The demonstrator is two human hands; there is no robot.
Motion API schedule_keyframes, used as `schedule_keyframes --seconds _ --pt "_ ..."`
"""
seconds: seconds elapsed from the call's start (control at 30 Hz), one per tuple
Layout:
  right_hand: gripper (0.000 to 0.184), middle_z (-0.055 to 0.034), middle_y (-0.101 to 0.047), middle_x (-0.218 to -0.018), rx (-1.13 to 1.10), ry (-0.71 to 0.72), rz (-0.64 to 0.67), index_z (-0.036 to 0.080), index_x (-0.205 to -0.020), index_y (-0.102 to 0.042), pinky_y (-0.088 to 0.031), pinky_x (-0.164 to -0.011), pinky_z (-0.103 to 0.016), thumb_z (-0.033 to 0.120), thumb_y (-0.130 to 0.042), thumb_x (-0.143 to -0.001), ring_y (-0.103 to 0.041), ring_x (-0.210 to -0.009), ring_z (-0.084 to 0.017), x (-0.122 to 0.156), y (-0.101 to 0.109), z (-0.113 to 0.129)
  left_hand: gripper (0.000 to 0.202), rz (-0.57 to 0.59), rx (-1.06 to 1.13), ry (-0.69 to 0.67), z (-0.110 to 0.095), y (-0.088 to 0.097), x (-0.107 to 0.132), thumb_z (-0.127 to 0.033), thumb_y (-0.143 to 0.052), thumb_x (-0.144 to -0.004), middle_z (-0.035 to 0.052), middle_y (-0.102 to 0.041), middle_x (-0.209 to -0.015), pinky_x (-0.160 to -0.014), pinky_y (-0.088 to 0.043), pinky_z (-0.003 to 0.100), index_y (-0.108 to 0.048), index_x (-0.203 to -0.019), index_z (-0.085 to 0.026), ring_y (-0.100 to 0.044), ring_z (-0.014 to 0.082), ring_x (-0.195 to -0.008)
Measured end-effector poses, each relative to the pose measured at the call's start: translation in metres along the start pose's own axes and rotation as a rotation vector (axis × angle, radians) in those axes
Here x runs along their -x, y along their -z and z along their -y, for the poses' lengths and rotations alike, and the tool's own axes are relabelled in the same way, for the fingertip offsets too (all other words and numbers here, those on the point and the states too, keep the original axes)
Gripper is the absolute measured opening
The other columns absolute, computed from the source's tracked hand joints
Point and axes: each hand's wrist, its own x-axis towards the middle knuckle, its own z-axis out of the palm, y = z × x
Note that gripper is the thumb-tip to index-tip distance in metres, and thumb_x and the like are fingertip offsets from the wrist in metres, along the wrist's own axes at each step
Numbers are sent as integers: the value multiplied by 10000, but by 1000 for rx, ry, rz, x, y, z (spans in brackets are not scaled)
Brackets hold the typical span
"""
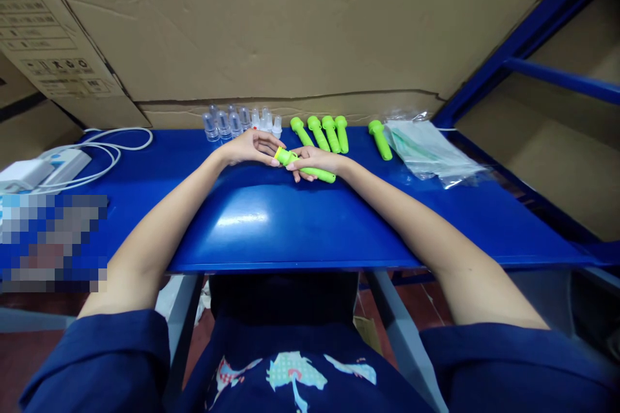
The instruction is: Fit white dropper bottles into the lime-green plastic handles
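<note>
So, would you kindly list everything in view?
Held torch body: one, lime, yellow rim, centre
Loose torch bodies: five, lime, rear centre to right
Clear caps: several, colourless, rear left-centre
Translucent caps: about four, white, beside those
Plastic bags: uncounted, clear, right rear
Boxy devices: about two, white, far left
Cables: uncounted, white, left
Pixelated patch: one, multicoloured, left front
Table: one, blue, centre
Legs: several, grey, below
Cardboard: uncounted, brown, behind
Frame: one, blue, right
Floor: one, red, below
Shirt: one, navy, bottom
Left hand: one, bare, at rim
Right hand: one, bare, around body
</note>
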Motion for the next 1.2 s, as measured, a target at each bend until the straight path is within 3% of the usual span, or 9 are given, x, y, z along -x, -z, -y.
schedule_keyframes --seconds 0.27,0.47,0.7,0.93,1.2 --pt "472 -30 -748 -665 11 -5 -10 99 -1112 -565 -417 -336 -171 365 -815 -814 -528 -370 -77 1 -1 1 646 -8 -67 -9 -3 2 1 -304 -1000 -520 112 -809 -1003 -918 -635 384 -779 -1101 -129 -781 227 -931" --pt "426 -19 -730 -652 8 4 3 88 -1117 -589 -397 -328 -170 350 -780 -841 -524 -374 -78 1 1 0 665 -24 -46 -18 -1 4 0 -335 -1003 -520 113 -784 -956 -891 -613 389 -727 -1080 -108 -763 210 -881" --pt "373 -16 -719 -644 1 -5 -39 88 -1110 -608 -394 -327 -166 319 -747 -853 -526 -386 -79 1 1 1 456 -114 -280 -171 -7 -4 -4 -469 -924 -631 36 -700 -810 -747 -505 272 -685 -818 -128 -630 118 -737" --pt "324 -25 -721 -646 2 7 -45 94 -1087 -607 -396 -330 -166 306 -713 -867 -531 -389 -84 -1 2 -2 468 -41 -266 -85 -6 -6 -9 -537 -864 -695 71 -714 -824 -752 -489 287 -688 -797 -115 -634 144 -746" --pt "267 -24 -721 -653 20 -17 -58 104 -1065 -598 -411 -349 -164 286 -693 -894 -529 -392 -76 -3 2 -2 595 -17 -313 -116 -7 -1 -8 -683 -815 -690 53 -694 -775 -701 -449 268 -714 -825 -113 -568 123 -685"
